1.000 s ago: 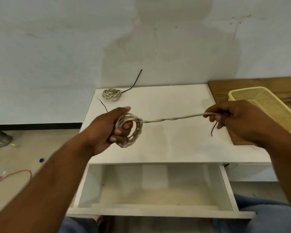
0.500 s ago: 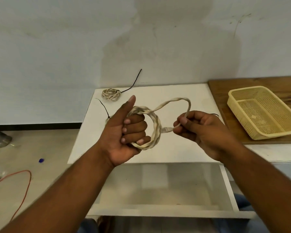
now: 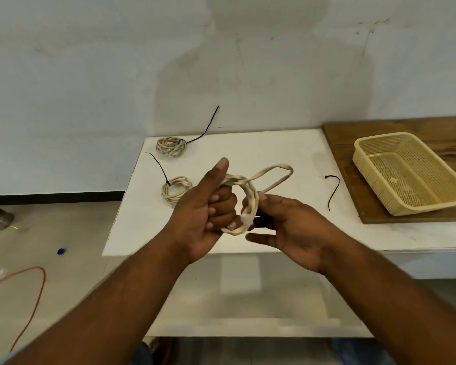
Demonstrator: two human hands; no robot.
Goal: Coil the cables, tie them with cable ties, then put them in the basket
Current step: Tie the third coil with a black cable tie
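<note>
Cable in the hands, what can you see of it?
The cable is cream and twisted-looking. Several turns are coiled round the curled fingers of the left hand, held above the table. One slack loop arcs up and right, back to the right hand, which grips it by the coil. No tie shows on it.

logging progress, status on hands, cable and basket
Left hand grips cable coil; right hand pinches its tail, last loop slack. Two tied coils and a loose cable tie on table; basket holds no cable. Nothing in the way.
</note>
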